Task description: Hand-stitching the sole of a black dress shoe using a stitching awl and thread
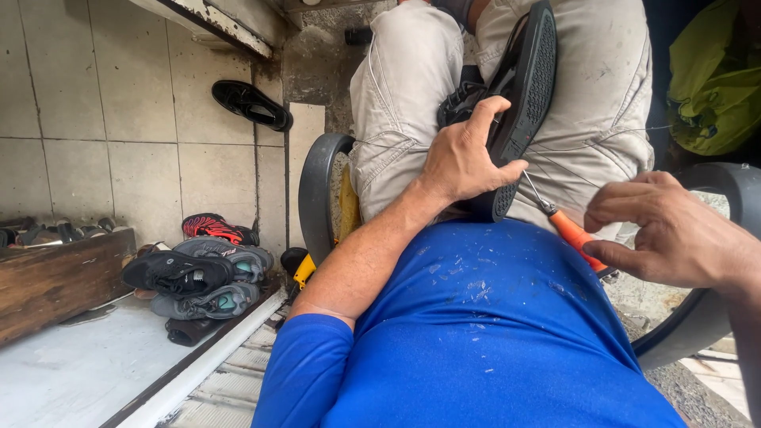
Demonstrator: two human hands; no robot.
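Observation:
A black shoe (525, 87) rests sole-up between my knees, its ridged sole facing right. My left hand (468, 158) grips the shoe near its heel end, fingers spread over the sole's edge. My right hand (674, 230) is shut on an orange-handled awl (572, 232), whose metal tip touches the sole's lower edge. A thin thread (634, 132) stretches from the shoe across my right thigh. I sit in a dark plastic chair (315, 190), wearing a blue shirt and beige trousers.
Several sneakers (198, 273) lie piled on the floor to the left, beside a wooden box (55, 281). A single black dress shoe (250, 103) lies on the tiles farther off. A yellow-green bag (713, 87) hangs at the right. A white board (79, 364) is at the lower left.

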